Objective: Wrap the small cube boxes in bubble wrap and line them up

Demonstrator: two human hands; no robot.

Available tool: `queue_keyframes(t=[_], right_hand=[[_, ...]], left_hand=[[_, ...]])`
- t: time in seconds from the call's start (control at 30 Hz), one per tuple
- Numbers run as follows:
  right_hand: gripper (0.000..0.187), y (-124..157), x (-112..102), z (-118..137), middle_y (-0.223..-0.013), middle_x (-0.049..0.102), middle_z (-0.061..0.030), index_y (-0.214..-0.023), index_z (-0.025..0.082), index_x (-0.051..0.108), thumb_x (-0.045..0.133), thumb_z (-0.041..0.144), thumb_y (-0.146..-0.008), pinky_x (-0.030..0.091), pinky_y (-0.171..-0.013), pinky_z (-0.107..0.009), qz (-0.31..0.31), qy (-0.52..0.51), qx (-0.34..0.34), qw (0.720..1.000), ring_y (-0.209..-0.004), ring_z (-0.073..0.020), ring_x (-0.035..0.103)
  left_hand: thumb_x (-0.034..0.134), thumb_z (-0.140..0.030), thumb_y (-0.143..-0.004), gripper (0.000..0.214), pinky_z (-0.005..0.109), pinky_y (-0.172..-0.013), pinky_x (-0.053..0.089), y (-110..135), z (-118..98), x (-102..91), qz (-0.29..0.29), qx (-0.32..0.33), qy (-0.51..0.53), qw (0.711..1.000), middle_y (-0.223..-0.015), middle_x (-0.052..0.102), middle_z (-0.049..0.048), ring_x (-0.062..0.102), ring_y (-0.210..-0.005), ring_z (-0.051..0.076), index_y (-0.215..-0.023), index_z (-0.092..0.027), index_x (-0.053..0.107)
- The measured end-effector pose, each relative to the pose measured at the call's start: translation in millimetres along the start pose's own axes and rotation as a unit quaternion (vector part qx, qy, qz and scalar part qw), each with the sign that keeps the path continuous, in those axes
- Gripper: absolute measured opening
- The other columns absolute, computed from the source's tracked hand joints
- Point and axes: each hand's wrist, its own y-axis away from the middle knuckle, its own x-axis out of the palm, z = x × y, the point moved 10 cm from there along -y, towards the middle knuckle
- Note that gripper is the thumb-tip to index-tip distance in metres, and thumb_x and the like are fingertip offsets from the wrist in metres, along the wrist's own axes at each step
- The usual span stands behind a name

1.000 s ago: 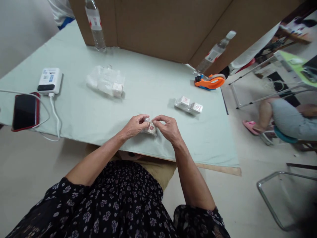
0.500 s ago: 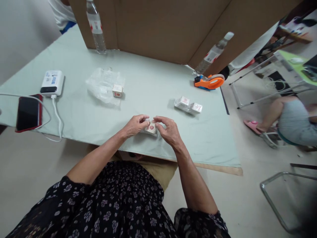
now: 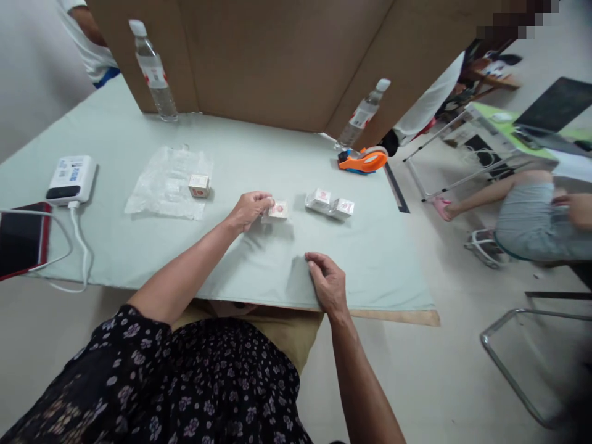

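My left hand [image 3: 252,209] pinches the plastic wrap at the left side of a small white box with a red mark [image 3: 278,210], held just over the table. My right hand [image 3: 329,282] is lower, by the table's front edge, its fingers loosely bent and nothing seen in them. Two similar wrapped boxes [image 3: 320,198] sit side by side to the right of the held one. On the left, another small box [image 3: 198,185] stands at the edge of a flattened clear plastic bag [image 3: 161,185].
A cardboard panel [image 3: 268,68] stands along the back, with water bottles [image 3: 157,80] before it on either side. An orange tape dispenser [image 3: 365,161] lies at the back right. A power bank [image 3: 71,179] and a cabled phone [image 3: 23,237] are at the left. Another person sits at right.
My left hand has carried the wrapped box forward, away from me. My right hand has let go of it and drawn back toward the front edge. The whole view has shifted.
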Motion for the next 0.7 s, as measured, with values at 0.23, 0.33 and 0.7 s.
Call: queue_keyframes(t=[0.23, 0.33, 0.7], right_hand=[[0.02, 12.4, -2.4, 1.7, -0.105, 0.076, -0.0081, -0.104, 0.022, 0.072, 0.058, 0.028, -0.09, 0.053, -0.096, -0.043, -0.024, 0.03, -0.068, 0.997, -0.102, -0.0229, 0.069], [0.019, 12.3, -2.9, 4.2, -0.104, 0.076, -0.0071, -0.103, 0.023, 0.072, 0.058, 0.026, -0.09, 0.054, -0.095, -0.042, -0.022, 0.035, -0.081, 0.996, -0.1, -0.0223, 0.069], [0.018, 10.9, -3.3, 5.0, -0.102, 0.076, -0.0074, -0.101, 0.025, 0.072, 0.059, 0.029, -0.089, 0.054, -0.093, -0.046, -0.013, 0.04, -0.072, 0.997, -0.099, -0.0249, 0.069]], left_hand=[[0.063, -0.017, -0.072, 0.008, 0.021, -0.057, 0.039, -76.9, -10.3, 43.4, 0.001, -0.003, -0.088, 0.996, -0.063, 0.056, -0.003, 0.048, -0.056, 0.008, -0.078, -0.014, 0.066], [0.063, -0.017, -0.072, 0.014, 0.023, -0.059, 0.042, -89.1, -2.0, 56.2, 0.009, -0.018, -0.124, 0.992, -0.067, 0.058, -0.0018, 0.051, -0.058, 0.01, -0.084, -0.013, 0.067], [0.059, -0.027, -0.082, 0.045, 0.034, -0.103, 0.041, -84.8, -5.3, 64.2, -0.039, 0.015, -0.229, 0.973, -0.13, 0.062, 0.0179, 0.057, -0.12, 0.025, -0.122, -0.006, 0.061]])
